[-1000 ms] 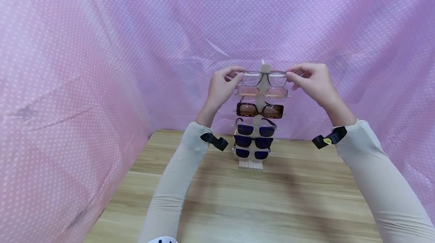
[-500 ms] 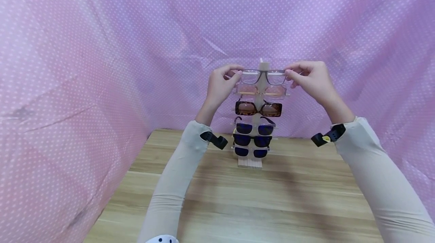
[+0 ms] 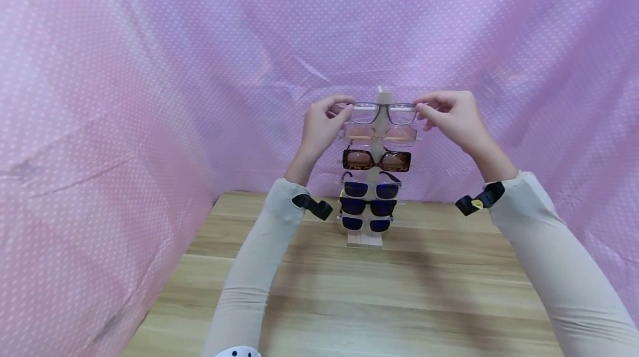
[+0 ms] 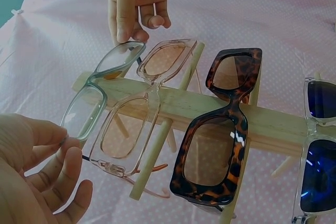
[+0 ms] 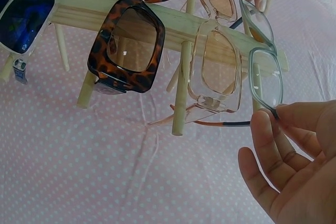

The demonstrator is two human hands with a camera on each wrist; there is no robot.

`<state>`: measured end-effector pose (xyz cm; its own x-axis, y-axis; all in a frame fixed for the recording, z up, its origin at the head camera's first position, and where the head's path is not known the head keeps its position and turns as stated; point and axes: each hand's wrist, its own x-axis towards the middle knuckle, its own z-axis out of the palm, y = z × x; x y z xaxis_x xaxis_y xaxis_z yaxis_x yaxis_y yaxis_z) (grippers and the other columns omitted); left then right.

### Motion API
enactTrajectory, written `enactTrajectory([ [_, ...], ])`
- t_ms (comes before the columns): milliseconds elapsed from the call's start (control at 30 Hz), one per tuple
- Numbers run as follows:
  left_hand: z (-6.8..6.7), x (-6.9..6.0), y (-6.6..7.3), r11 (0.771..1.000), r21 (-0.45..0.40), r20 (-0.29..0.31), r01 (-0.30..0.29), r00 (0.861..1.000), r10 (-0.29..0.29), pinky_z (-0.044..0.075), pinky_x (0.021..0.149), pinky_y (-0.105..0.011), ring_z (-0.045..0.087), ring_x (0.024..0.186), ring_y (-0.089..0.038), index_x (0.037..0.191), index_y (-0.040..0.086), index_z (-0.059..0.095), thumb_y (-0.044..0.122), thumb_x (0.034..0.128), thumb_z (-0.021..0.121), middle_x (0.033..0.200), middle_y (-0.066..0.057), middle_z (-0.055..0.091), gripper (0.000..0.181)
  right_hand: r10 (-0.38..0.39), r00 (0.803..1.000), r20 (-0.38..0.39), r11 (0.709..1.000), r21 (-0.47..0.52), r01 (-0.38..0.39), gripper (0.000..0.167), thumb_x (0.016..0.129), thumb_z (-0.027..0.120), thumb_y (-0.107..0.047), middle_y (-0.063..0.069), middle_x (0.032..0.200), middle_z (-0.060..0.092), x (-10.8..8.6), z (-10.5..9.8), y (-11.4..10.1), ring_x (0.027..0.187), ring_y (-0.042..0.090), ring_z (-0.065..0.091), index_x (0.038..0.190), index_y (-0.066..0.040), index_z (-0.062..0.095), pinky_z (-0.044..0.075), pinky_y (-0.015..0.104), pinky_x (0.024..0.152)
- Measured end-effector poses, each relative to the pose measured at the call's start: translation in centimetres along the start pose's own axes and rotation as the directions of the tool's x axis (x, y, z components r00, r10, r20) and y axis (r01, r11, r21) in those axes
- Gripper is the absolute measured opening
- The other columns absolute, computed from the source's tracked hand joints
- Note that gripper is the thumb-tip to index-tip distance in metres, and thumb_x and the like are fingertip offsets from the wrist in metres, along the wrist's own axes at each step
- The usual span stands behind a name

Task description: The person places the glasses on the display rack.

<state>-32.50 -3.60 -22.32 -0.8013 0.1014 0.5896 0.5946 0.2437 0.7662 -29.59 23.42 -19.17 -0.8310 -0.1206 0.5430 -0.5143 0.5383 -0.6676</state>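
Note:
A pair of clear-lens eyeglasses (image 3: 383, 106) with a thin grey frame sits at the top of a wooden display stand (image 3: 365, 240). My left hand (image 3: 321, 127) pinches its left outer corner between thumb and fingers, as the left wrist view also shows. At the opposite corner my right hand (image 3: 456, 121) pinches the frame the same way. Right below are pink-tinted glasses (image 4: 123, 129) with a clear frame, resting on a wooden peg. Under those hang tortoiseshell sunglasses (image 4: 207, 161). The eyeglasses' temple tips are partly hidden behind the stand's other frames.
Several dark-blue-lens sunglasses (image 3: 368, 206) fill the lower pegs of the stand. It stands near the back of a wood-grain table (image 3: 349, 301). Pink dotted cloth (image 3: 249, 30) hangs behind and at the sides.
Both hands stay on the eyeglasses at the top of the stand. The whole scene shifts slightly left in the head view; the hold looks the same.

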Motion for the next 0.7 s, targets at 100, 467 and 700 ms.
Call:
enactTrajectory([
  [100,0.1,0.0,-0.1,1.000,0.005,-0.003,0.004,1.000,-0.004,0.055,0.061,-0.021,0.071,0.077,-0.036,0.117,0.006,0.074,0.014,0.0987,0.068,0.091,-0.018,0.075,0.021,-0.002,1.000,0.003,1.000,-0.004,0.002,0.024,0.098,0.068,-0.013,-0.023,0.072,0.069,-0.1,-0.1,0.1,0.055,0.003,0.063,0.114,0.004,0.074,0.049,0.015,0.055],
  [467,-0.2,-0.4,-0.2,0.999,-0.036,-0.021,0.000,1.000,-0.001,0.054,0.062,-0.023,0.065,0.066,-0.014,0.124,0.005,0.069,0.014,0.0995,0.066,0.087,-0.015,0.074,0.027,-0.010,1.000,-0.004,1.000,0.027,0.010,0.026,0.098,0.066,-0.010,-0.022,0.074,0.071,-0.7,-0.3,0.3,0.056,0.005,0.064,0.120,0.003,0.071,0.053,0.014,0.061],
  [700,-0.4,-0.8,-0.5,0.998,-0.057,-0.033,-0.001,0.999,-0.001,0.049,0.059,-0.020,0.064,0.066,-0.015,0.125,0.005,0.069,0.012,0.0995,0.065,0.086,-0.014,0.073,0.026,-0.008,1.000,-0.016,1.000,0.028,0.008,0.027,0.098,0.068,-0.012,-0.021,0.073,0.071,-1.2,-0.8,0.9,0.055,0.005,0.065,0.122,0.001,0.070,0.052,0.015,0.059],
])
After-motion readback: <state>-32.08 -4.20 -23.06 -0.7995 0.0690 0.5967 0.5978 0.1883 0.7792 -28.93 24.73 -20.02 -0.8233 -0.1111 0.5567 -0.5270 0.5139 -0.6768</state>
